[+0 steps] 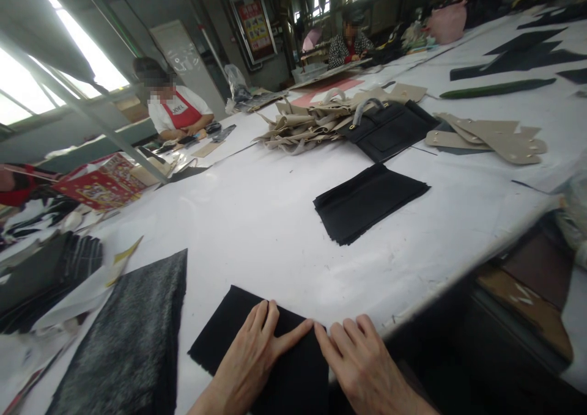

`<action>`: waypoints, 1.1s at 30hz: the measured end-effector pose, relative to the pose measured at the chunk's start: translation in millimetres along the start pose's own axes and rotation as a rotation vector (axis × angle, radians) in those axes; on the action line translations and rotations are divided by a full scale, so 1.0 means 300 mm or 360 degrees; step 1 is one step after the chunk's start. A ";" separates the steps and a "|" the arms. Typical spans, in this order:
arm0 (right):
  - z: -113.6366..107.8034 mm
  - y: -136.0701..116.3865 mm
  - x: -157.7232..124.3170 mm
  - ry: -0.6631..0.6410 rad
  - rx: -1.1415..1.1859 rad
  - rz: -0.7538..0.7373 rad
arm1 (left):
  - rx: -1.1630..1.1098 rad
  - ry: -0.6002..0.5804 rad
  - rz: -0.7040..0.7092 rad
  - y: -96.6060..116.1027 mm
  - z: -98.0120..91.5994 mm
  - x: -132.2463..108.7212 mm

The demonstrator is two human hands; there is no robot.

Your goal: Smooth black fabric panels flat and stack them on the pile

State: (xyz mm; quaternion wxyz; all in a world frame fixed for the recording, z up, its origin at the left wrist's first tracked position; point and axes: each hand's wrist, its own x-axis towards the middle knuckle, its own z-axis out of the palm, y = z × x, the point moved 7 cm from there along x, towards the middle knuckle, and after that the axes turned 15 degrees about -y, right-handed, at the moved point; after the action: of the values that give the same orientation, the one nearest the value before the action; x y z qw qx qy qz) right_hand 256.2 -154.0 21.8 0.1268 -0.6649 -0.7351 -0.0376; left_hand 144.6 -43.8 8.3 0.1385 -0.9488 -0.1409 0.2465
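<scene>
A black fabric piece (293, 372) lies at the table's front edge, under both hands. My left hand (257, 348) rests on it, the fingers bent over its far edge and the thumb stretched out to the right. At the right corner, my right hand (358, 360) has its index finger on the fabric edge and its other fingers curled; its thumb is hidden. The left thumb tip and right index tip almost touch there. Farther up lies a stack of black fabric pieces (369, 202). To the left is a pile of dark grey fuzzy-faced sheets (123, 335).
Beyond the stack sit a black handbag (389, 128), a heap of beige bag pieces (307, 124) and beige straps (493, 137). A cucumber (498, 89) lies at the right. Co-workers (178, 109) sit across the white table (257, 219). A red box (101, 183) stands left.
</scene>
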 end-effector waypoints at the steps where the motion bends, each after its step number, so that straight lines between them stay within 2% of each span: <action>1: 0.000 0.001 -0.001 0.0002 0.0005 0.0001 | -0.0005 0.0000 0.0004 0.001 0.002 0.000; 11: -0.008 0.023 -0.025 0.0065 0.0170 -0.0075 | -0.0249 0.0072 -0.0036 -0.045 0.049 -0.028; 17: -0.047 0.075 0.019 0.0037 0.0539 0.0104 | -0.0310 0.0079 -0.0064 -0.046 0.037 -0.030; 20: -0.053 0.024 0.086 0.0022 0.0484 0.0039 | -0.0331 0.0119 -0.0082 -0.043 0.035 -0.030; 23: -0.011 -0.045 0.149 -0.0062 0.0378 -0.0012 | -0.0375 0.0163 -0.0099 -0.044 0.045 -0.030; 25: 0.018 -0.071 0.170 -0.0040 0.0284 0.0006 | -0.0401 0.0179 -0.0111 -0.048 0.053 -0.032; 29: 0.047 -0.073 0.154 0.0016 0.0100 0.0001 | -0.0495 0.0184 -0.0069 -0.058 0.051 -0.042; 33: 0.031 -0.034 0.087 0.0006 -0.0128 -0.0115 | -0.0564 0.0149 -0.0036 -0.074 0.045 -0.059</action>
State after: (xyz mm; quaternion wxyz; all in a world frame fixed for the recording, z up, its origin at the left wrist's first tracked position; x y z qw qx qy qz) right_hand 242.8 -127.8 20.2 0.0998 -0.6424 -0.7563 -0.0729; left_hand 118.5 -26.6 11.8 -0.0217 -0.9671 -0.1862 0.1719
